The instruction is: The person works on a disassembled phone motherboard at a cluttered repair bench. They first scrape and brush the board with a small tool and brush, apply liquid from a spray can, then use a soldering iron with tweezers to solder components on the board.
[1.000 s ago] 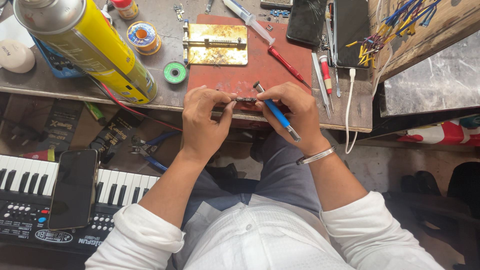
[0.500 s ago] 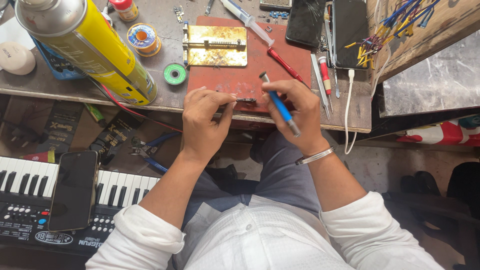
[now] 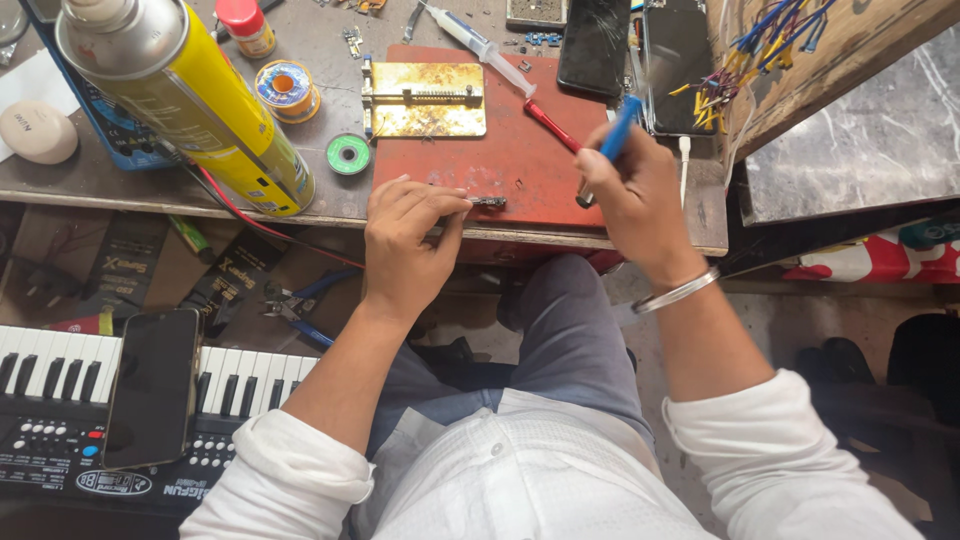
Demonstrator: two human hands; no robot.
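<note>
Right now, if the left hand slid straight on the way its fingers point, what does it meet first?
The left hand points right along the red mat. Its fingertips already pinch a small dark part; past that, the mat's near edge looks bare until about the tip of the blue-handled tool in the right hand. Depth is unclear.

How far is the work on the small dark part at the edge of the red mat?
Done: tools are laid out, and the small dark part lies on the red mat, out of the brass holder. In hand: the left hand pins the part at its end; the right hand holds a blue-handled tool lifted away from it. Left: the tool is not touching the part now, and the syringe lies unused.
</note>
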